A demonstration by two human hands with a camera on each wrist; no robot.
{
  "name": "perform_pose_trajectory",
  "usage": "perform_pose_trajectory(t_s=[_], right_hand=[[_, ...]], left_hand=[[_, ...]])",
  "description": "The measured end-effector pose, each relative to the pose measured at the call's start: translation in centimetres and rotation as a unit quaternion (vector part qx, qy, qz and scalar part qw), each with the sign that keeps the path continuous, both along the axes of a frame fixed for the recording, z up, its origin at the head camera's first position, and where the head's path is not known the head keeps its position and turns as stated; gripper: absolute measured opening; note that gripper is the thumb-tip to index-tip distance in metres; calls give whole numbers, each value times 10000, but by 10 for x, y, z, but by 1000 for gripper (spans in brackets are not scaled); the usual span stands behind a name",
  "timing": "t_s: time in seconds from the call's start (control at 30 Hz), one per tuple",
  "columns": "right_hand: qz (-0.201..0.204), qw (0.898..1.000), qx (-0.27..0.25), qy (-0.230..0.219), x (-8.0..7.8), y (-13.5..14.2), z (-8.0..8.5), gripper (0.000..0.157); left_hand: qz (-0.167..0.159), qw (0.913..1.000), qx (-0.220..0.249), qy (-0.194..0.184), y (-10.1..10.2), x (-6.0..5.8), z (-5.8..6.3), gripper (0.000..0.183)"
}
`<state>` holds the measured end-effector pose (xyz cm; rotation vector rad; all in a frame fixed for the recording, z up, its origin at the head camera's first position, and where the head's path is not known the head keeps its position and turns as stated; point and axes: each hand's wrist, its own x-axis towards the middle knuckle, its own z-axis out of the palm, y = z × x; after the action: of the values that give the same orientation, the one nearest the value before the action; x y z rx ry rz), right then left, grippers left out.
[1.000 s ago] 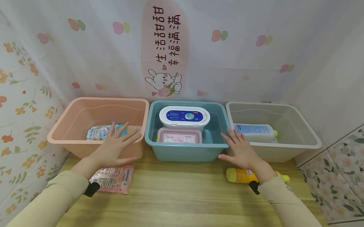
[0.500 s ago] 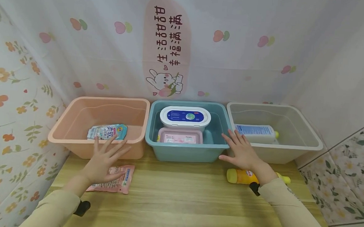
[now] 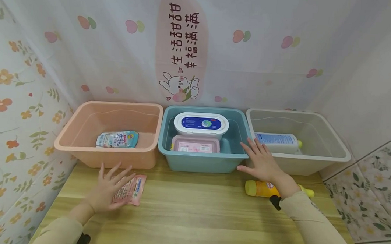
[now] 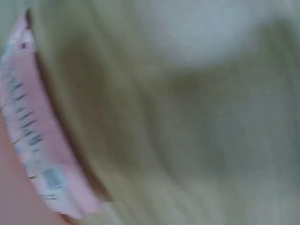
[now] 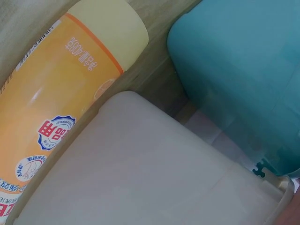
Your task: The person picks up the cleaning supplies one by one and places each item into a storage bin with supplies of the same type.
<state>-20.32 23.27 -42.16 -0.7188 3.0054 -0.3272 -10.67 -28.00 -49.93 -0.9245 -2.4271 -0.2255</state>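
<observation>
My left hand [image 3: 105, 193], fingers spread, is over a pink printed packet [image 3: 138, 189] on the wooden table and hides its left part. Seen from the left wrist, the pink packet [image 4: 40, 131] lies along the left edge. Fingers apart, my right hand [image 3: 263, 165] is at the front rims where the teal bin [image 3: 203, 164] meets the grey bin [image 3: 312, 165]; nothing is in its grasp. Below that wrist lies a yellow-orange bottle [image 3: 258, 188], partly covered by the forearm. The right wrist view shows this bottle [image 5: 61, 89] beside the grey bin [image 5: 140, 164].
A peach bin [image 3: 114, 159] at the left holds a blue-and-white pouch [image 3: 117, 139]. Inside the teal bin are a white lidded tub [image 3: 183, 125] and a pink box [image 3: 194, 145]. A white bottle [image 3: 277, 141] lies in the grey bin. Fabric and tiles enclose the table.
My left hand has drawn back from over the peach bin's front rim to the pink packet, uncovering the pouch. The right hand has stayed in place.
</observation>
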Motion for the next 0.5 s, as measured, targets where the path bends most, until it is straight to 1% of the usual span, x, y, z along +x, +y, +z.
perform_pose_trajectory(t_s=[0.13,0.23,0.3,0.4,0.5], right_hand=[[-40,10000,64,-53,0,0,0,86],[-58,9999,100,-58,-1,0,0,86],[-57,9999,84,-54,-1,0,0,86],[-37,10000,35,-52,0,-1,0,87],[-44,10000,17,-47,1,-1,0,87]], left_hand=[[208,9996,-74,-186,-5,6,-14,68],[357,9985,-96,-406,-9,7,-22,68],[465,9972,-155,-570,-12,8,-26,71],[607,9937,-252,-907,-14,8,-31,75],[751,9886,-357,-1255,-16,8,-36,75]])
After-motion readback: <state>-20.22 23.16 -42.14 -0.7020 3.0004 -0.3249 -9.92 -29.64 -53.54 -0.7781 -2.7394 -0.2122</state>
